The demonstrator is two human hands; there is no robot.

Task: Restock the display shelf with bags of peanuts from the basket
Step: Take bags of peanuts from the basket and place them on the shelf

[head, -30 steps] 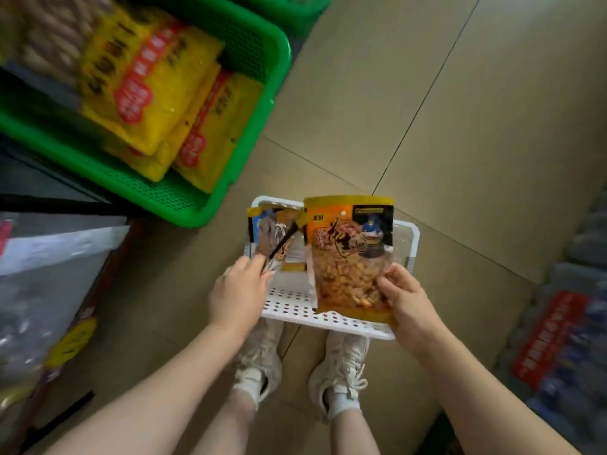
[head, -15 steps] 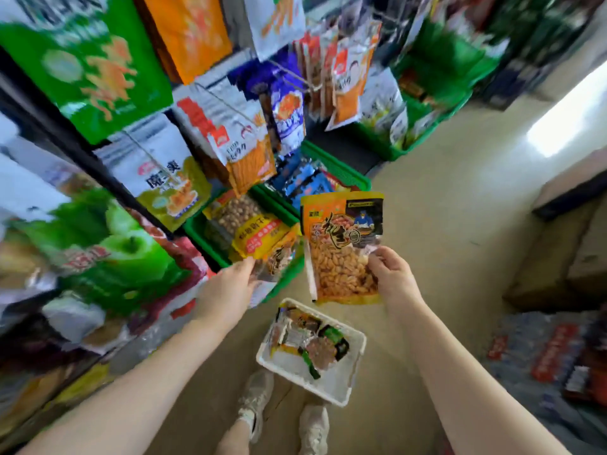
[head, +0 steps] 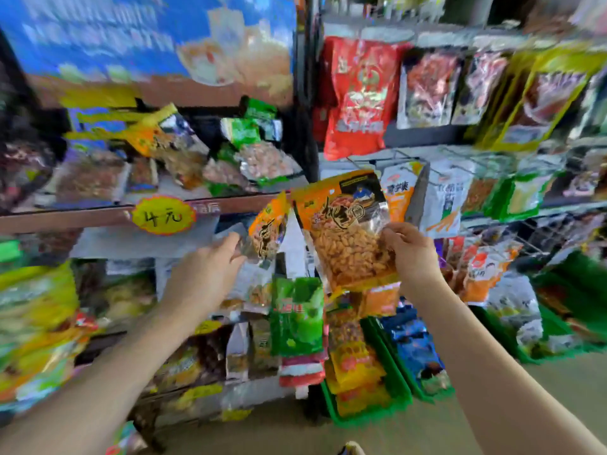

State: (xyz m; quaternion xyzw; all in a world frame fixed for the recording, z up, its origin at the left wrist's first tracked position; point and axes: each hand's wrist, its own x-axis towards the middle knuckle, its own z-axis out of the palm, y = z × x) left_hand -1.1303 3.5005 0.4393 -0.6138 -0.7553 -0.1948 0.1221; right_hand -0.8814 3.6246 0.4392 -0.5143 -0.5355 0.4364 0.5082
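View has swung up from the floor basket to the shelving; basket is out of frame now, so both bags are picked and the step in hand is likely placing them. Frame is motion-blurred.

Landmark: yellow price tag (head: 163,215) on the front lip of the display shelf (head: 82,221). Above and left of the tag, the shelf carries slumped orange and clear nut packs (head: 170,149); green packs sit above and right of it.

Left hand (head: 210,274) is below and right of the tag, fingers pinching the lower corner of a small orange peanut bag (head: 267,229), which is tilted, top edge just under the shelf lip. Right of that, a bigger orange peanut bag (head: 345,228) with clear window is held upright, right hand (head: 410,254) grasping its right edge. The two bags are just beside each other; touching or not, cannot tell.

Room: shelf surface above the tag looks crowded, with a gap maybe behind the lip, right of the tag. Black upright post (head: 303,133) is right of the tag, close above the big bag; wire hooks with hanging packs (head: 400,192) lie beyond it, likely snag points. Green crates (head: 394,389) sit far below.
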